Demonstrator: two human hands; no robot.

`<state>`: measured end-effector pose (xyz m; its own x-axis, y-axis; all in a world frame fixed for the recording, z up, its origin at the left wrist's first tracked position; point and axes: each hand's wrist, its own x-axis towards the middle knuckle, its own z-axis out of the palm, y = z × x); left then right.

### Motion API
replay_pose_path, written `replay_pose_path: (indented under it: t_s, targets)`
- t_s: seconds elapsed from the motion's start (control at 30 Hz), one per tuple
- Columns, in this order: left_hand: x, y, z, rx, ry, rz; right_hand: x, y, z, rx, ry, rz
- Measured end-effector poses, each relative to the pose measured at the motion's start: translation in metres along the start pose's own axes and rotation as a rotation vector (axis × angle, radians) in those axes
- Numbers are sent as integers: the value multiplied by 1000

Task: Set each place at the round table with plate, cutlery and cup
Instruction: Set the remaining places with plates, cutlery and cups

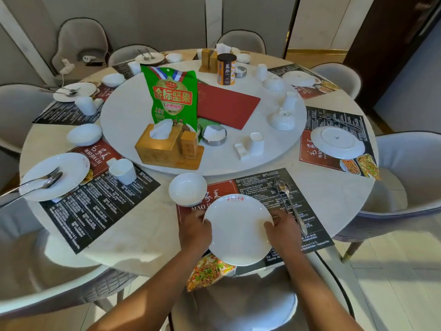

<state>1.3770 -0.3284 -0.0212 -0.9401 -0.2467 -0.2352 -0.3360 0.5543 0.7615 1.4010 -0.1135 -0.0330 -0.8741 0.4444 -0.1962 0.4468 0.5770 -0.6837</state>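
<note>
A white plate (236, 228) with a red logo lies on the black and red placemat (262, 185) at the near edge of the round table (143, 225). My left hand (194, 229) grips its left rim and my right hand (282, 229) grips its right rim. A white bowl (187, 188) stands just beyond the plate to the left. A spoon and fork (288, 199) lie on the mat to the right of the plate. A white cup (256, 143) stands on the turntable (238, 161) beyond this place.
The place at the left has a plate with cutlery (53, 179), a cup (123, 170) and a bowl (84, 134). On the turntable stand a tissue box (164, 146), a green snack bag (173, 96), a red menu (226, 105), bowls and cups. Grey chairs ring the table.
</note>
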Motion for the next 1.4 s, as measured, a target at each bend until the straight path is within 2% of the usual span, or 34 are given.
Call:
replay_pose_path:
  t_s: [0.3,0.73,1.03,1.13,1.27,1.4]
  targets:
    - [-17,4,-2,-79,57,-148,-8,0,-6,104,-36,-9]
    - [-14,3,-8,-140,-9,-94,-10,-2,-3,84,12,-19]
    - [-10,-6,-12,-59,-72,-42,-15,-3,-6,4,-21,-22]
    - [-16,-5,-13,114,-30,26,-20,-6,-11,-21,3,-8]
    - [-35,7,-8,289,162,228,-28,-5,-17,-76,87,-13]
    - [-47,35,9,404,112,440,-26,1,-31,-269,207,-98]
